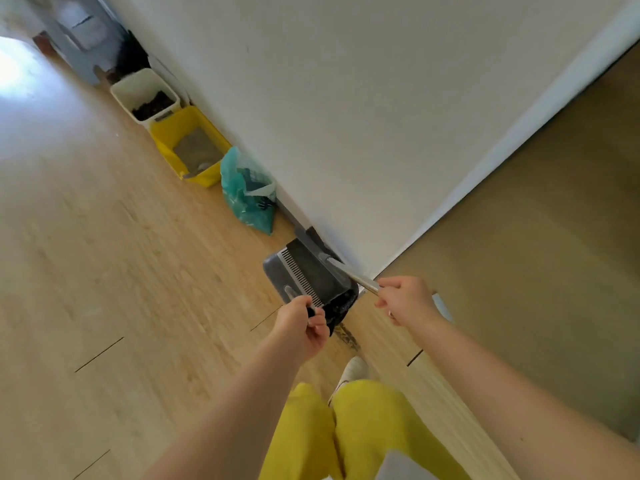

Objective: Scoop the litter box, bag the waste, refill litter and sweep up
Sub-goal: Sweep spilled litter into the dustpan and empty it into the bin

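A white wall (363,98) runs diagonally across the view, and everything is lined up along its foot, leaving the wood floor (86,254) to the left wide and bare. A white door frame (519,123) marks the wall's corner, with a brown floor beyond it on the right. Farthest along the wall stands a cream bin (145,95) with dark contents, then the yellow litter box (188,147) holding grey litter, then a teal bag (247,192) slumped just beside it.

Nearest the person, at the wall's corner, the grey dustpan (304,275) stands with its toothed comb edge facing up and dark broom bristles (341,306) tucked against it. The left hand (304,327) is closed around a dark grip at the dustpan's near edge. The right hand (405,299) pinches the end of the metal broom handle (360,280) — thumb and fingers closed on it. Some dark debris (348,337) lies on the floor just below the bristles, near a white shoe (353,370) and yellow trousers (346,434).
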